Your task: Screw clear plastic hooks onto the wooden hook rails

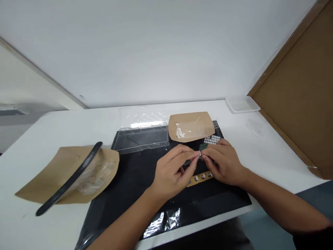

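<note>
My left hand (174,167) is closed in a pinch over the black mat (135,184), holding a small white piece (200,153) at its fingertips. Right against it, my right hand (223,161) is also pinched; what lies between its fingers is too small to make out. Below the fingertips runs a gold strip (192,181) bearing several round silvery pieces with white spots, partly covered by my right hand. A sheet of white dots (212,139) lies just behind my right hand. Under the fingers a small dark green piece (203,147) shows in part.
Behind the hands sits a brown paper tray (191,118) with small white bits. A clear plastic case (142,140) stands open left of it. Further left, a black curved file (70,178) crosses another brown paper tray (57,156) holding clear bags. A translucent tub (241,104) is at back right, near cardboard (296,86).
</note>
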### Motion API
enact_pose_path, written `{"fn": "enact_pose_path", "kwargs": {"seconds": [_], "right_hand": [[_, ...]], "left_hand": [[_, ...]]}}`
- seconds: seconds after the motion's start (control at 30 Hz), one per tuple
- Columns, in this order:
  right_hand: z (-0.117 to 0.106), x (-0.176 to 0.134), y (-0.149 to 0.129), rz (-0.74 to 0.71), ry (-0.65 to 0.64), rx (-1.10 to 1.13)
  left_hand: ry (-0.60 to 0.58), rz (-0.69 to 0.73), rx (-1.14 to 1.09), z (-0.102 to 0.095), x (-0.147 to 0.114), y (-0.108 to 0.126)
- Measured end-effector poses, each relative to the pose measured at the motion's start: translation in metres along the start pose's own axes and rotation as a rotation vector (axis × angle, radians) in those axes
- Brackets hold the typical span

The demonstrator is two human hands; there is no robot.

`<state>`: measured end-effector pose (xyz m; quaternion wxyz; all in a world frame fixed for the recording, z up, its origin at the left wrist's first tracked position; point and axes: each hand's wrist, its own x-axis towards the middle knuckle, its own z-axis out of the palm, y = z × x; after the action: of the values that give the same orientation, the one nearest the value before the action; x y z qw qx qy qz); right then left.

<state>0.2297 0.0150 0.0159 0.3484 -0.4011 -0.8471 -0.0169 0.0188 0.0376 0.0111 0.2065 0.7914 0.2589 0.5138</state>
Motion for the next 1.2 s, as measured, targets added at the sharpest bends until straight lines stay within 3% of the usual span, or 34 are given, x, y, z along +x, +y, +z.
{"fn": "enact_pose_path", "kwargs": {"seconds": [0.33, 0.63, 1.03, 1.2], "right_hand": [[0.002, -0.001, -0.002, -0.076, 0.05, -0.252], [0.003, 0.0, -0.005, -0.132, 0.033, -0.316], [0.005, 0.0, -0.008, -0.108, 0.022, -0.235], [0.004, 0.001, -0.008, -0.02, -0.023, -0.074]], "left_hand": [[-0.008, -0.076, 0.025, 0.002, -0.001, 0.003], [0.033, -0.114, 0.128, 0.006, -0.002, 0.009], [0.057, -0.31, 0.112, 0.008, 0.001, 0.021], [0.053, -0.458, -0.108, 0.008, -0.002, 0.017]]}}
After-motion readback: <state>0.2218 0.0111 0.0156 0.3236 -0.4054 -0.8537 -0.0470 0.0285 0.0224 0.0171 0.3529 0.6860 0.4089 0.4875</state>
